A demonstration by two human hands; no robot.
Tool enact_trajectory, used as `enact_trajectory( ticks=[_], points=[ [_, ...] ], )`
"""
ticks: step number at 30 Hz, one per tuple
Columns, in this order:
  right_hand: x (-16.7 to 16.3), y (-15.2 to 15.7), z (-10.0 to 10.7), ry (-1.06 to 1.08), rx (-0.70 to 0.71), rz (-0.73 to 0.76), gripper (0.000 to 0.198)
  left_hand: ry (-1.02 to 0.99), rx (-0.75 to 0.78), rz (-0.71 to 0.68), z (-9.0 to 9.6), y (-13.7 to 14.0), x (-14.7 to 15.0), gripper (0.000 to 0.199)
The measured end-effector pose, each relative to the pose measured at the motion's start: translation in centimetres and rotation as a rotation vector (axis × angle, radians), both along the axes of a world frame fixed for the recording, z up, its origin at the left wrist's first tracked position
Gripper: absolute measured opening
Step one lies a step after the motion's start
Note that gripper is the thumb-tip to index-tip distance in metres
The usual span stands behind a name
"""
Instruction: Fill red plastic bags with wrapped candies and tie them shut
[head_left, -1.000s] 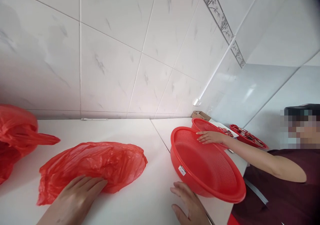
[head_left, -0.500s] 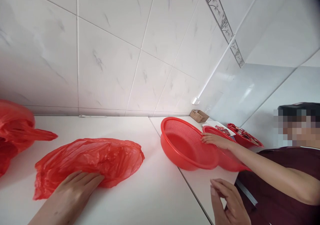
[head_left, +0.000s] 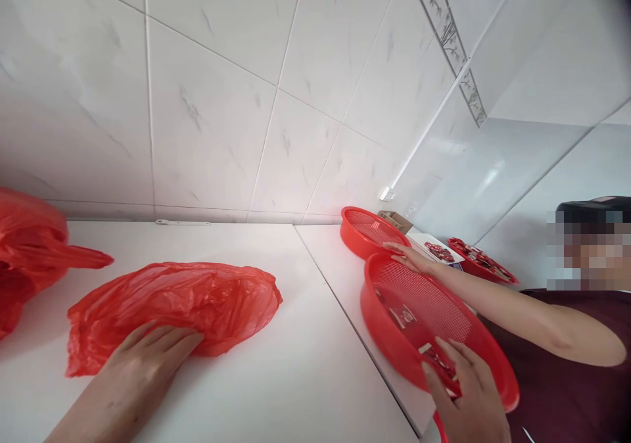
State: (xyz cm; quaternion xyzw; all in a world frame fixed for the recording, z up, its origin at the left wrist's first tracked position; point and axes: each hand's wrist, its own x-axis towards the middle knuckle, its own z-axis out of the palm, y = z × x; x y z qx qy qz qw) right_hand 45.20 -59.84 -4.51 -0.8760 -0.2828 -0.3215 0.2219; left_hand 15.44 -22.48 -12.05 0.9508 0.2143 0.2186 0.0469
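A red plastic bag [head_left: 197,311] lies on the white table with its mouth spread. My left hand [head_left: 148,357] grips its near edge, the fingers curled over the film and the thumb hidden. At the right, my right hand [head_left: 468,384] hovers at the near side of a red mesh basket [head_left: 372,325], thumb and fingers apart and holding nothing. Inside that basket are a few small packets [head_left: 438,357], dark red and white, too small to name. Whether my right fingertips touch them I cannot tell.
Another person's hand [head_left: 409,259] reaches across between the near basket and a second red basket [head_left: 352,233] behind it. A bunched red bag [head_left: 34,246] stands at the far left. Farther back are a cardboard box [head_left: 401,223] and a filled red basket [head_left: 486,262].
One red basket has shifted back toward the wall, and the basket holding packets has come nearer, under my right hand. My right hand has opened slightly. My left hand stays on the bag.
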Motion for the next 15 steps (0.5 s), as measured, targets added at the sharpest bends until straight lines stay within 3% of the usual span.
enact_trajectory(
  ticks=[3, 5, 11, 15],
  points=[
    [0.5, -0.5, -0.1, 0.231, -0.254, 0.065, 0.046, 0.015, 0.003, -0.007, 0.3, -0.2, 0.0, 0.042],
    [0.6, -0.4, -0.4, 0.252, -0.368, 0.103, 0.04, 0.016, -0.006, -0.007, 0.6, -0.3, 0.0, 0.042],
    [0.0, 0.5, 0.2, 0.153, -0.458, 0.128, 0.037, 0.037, 0.009, 0.0, 1.0, -0.6, 0.0, 0.047],
    [-1.9, 0.8, 1.7, 0.218, -0.501, 0.23, 0.037, 0.033, 0.024, -0.013, 0.8, -0.5, -0.2, 0.046]
  ],
)
